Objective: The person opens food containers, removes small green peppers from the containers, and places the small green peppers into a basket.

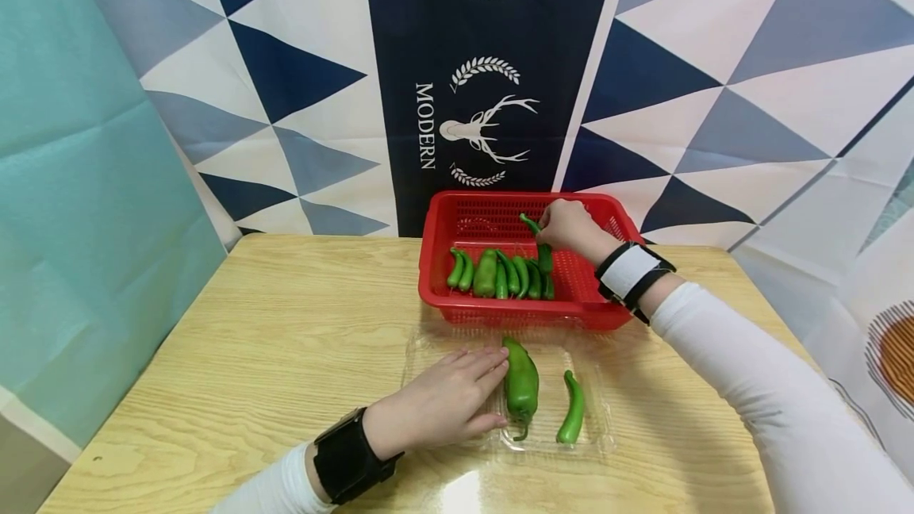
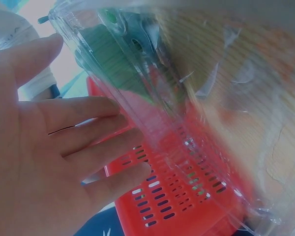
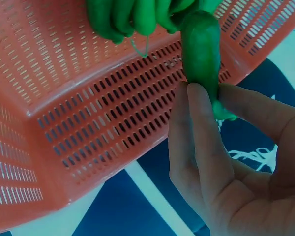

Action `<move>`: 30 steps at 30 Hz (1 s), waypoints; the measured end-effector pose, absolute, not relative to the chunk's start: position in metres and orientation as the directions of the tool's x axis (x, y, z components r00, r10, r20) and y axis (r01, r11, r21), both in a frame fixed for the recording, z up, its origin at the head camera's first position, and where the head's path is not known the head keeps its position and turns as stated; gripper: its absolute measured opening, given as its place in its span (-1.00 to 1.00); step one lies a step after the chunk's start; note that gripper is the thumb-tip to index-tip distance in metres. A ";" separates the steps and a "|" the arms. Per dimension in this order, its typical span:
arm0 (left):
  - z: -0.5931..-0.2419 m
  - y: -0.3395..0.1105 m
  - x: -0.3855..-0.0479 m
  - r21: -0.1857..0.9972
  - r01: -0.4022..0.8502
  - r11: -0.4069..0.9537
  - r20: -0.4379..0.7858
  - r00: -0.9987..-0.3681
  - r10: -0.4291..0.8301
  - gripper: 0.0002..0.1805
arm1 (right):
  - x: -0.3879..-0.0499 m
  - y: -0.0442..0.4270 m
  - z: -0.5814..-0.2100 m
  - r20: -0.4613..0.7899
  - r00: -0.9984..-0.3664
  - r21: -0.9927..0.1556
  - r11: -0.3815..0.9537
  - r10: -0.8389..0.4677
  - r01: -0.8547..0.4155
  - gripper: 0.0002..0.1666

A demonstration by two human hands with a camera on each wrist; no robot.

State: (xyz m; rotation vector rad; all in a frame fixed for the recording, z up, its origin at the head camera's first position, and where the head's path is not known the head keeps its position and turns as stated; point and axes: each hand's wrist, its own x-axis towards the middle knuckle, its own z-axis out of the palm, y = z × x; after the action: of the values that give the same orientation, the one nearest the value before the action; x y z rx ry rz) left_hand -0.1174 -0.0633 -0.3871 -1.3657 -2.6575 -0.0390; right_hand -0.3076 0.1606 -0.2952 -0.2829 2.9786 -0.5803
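Observation:
A clear plastic container [image 1: 546, 419] holds a large green pepper [image 1: 521, 379] and a slim curved one [image 1: 571, 409]. My left hand [image 1: 448, 400] lies at the container's left part, fingers extended, fingertips at the large pepper; the left wrist view shows the hand [image 2: 73, 142] flat beside the clear plastic. Over the red basket [image 1: 464, 304], my right hand [image 1: 574, 230] pinches a green pepper [image 1: 545, 258] near its stem end. In the right wrist view, thumb and fingers of the hand [image 3: 226, 162] grip that pepper [image 3: 200, 49], beside several others.
Several green peppers [image 1: 485, 273] lie in a row in the basket, which stands behind the container on the wooden table [image 1: 286, 324]. A patterned cloth [image 1: 300, 101] hangs behind the table, with a teal surface [image 1: 86, 165] at the left.

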 end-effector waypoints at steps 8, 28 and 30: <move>-0.388 -0.063 -0.117 -0.045 0.809 0.586 0.140 -0.575 0.806 -0.27 | -0.321 0.158 -0.305 -0.086 -0.978 -0.348 0.925 -0.190 -0.149 -0.78; -0.388 -0.063 -0.118 -0.045 0.810 0.585 0.140 -0.574 0.807 -0.27 | -0.334 0.169 -0.324 -0.263 -0.963 -0.217 0.976 -0.059 0.000 -0.92; -0.388 -0.063 -0.118 -0.039 0.809 0.587 0.135 -0.577 0.805 -0.27 | -0.335 0.172 -0.325 -0.264 -0.964 -0.196 0.981 -0.045 0.008 -0.93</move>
State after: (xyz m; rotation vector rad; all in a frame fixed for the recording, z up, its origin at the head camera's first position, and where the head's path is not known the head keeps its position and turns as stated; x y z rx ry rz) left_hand -0.1180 -0.0632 -0.3884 -1.3682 -2.6735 -0.0403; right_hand -0.3355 0.1718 -0.3247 -0.0266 2.8572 -0.2846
